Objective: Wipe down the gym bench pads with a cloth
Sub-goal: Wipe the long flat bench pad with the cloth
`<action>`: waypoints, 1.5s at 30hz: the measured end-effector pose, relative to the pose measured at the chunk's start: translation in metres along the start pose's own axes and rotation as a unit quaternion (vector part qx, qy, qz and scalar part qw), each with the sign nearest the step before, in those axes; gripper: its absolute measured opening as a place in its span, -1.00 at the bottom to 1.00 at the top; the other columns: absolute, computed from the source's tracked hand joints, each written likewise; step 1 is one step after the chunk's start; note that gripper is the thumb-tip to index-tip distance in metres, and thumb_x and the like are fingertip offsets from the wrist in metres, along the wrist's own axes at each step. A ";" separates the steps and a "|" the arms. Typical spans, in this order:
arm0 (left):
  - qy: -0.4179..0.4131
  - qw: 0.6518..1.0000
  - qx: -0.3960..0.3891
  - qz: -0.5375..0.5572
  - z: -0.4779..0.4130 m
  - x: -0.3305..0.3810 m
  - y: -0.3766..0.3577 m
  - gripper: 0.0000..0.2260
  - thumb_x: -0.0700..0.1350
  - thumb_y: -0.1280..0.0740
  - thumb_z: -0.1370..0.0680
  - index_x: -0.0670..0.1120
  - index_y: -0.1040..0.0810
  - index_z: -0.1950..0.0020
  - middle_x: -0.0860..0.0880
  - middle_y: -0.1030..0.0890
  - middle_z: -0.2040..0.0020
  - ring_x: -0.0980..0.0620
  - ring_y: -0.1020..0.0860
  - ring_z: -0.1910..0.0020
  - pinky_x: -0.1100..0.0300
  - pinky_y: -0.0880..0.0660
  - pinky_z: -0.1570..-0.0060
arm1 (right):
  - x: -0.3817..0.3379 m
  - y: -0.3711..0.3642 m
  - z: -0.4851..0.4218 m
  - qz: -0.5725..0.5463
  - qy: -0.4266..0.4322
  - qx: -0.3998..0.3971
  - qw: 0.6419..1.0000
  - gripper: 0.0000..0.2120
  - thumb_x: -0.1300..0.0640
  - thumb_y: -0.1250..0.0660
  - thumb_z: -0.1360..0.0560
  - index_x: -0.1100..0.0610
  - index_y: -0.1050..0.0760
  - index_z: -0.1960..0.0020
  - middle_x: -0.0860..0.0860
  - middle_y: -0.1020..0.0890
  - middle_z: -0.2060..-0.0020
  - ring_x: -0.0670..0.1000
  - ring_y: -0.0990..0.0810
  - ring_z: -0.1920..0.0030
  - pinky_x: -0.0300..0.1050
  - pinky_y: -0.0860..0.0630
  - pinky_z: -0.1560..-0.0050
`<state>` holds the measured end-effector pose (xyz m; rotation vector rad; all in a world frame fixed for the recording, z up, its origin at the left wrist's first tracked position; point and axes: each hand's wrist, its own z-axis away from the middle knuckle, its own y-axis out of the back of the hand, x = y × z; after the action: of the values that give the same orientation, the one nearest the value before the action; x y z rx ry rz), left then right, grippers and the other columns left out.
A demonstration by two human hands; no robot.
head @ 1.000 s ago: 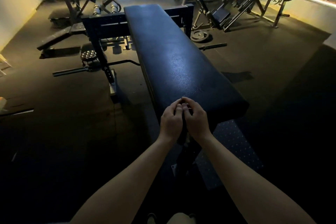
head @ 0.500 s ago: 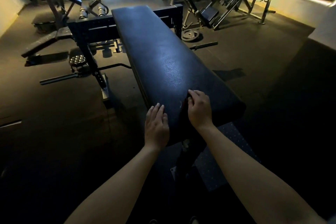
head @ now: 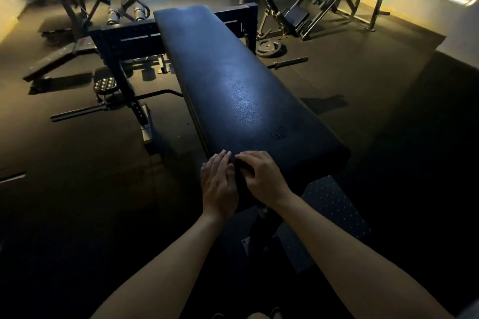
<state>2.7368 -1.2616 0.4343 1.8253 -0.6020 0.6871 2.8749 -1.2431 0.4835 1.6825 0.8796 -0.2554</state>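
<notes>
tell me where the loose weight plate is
In the head view the weight plate lies flat on the floor, right of the bench pad near its far end, with a short bar just nearer.

Two bare forearms are seen, the left forearm and the right forearm, each uncovered from the wrist down to the lower edge of the frame. The left hand and the right hand are likewise bare, with knuckles and fingers picked out faintly by the dim light. At the lower right corner a small grey-blue patch is glimpsed, possibly the hem of a short sleeve.
</notes>
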 end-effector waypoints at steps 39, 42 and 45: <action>0.031 0.998 -0.009 0.061 -0.001 0.005 0.006 -0.51 0.06 -0.01 -0.67 -0.08 -0.34 -0.55 -0.03 -0.40 -0.50 0.14 -0.20 -0.52 0.21 -0.10 -0.51 | 0.015 -0.005 -0.058 0.021 -0.126 -0.041 0.991 -0.55 0.03 -0.26 -0.64 0.21 -0.42 -0.47 0.12 -0.37 -0.51 0.08 -0.26 -0.54 -0.10 -0.12 -0.52; 0.055 0.995 -0.009 0.081 -0.001 0.003 0.005 -0.50 0.10 -0.01 -0.66 -0.04 -0.32 -0.57 -0.01 -0.37 -0.52 0.20 -0.20 -0.52 0.22 -0.13 -0.51 | 0.001 -0.011 -0.046 0.014 -0.067 -0.073 0.995 -0.59 0.09 -0.29 -0.60 0.08 -0.47 -0.44 0.00 -0.45 -0.47 0.01 -0.37 -0.48 -0.09 -0.25 -0.47; 0.062 0.994 -0.007 0.094 0.001 0.002 0.006 -0.50 0.12 -0.01 -0.66 0.00 -0.32 -0.57 0.00 -0.34 -0.53 0.26 -0.17 -0.50 0.18 -0.15 -0.51 | -0.004 -0.008 -0.026 -0.007 -0.014 -0.067 0.998 -0.65 0.14 -0.32 -0.57 0.02 -0.57 -0.34 -0.06 -0.56 -0.35 0.00 -0.52 -0.33 -0.01 -0.47 -0.33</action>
<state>2.7345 -1.2644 0.4393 1.7133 -0.6993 0.9120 2.8599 -1.2211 0.4880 1.5454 0.8686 -0.2250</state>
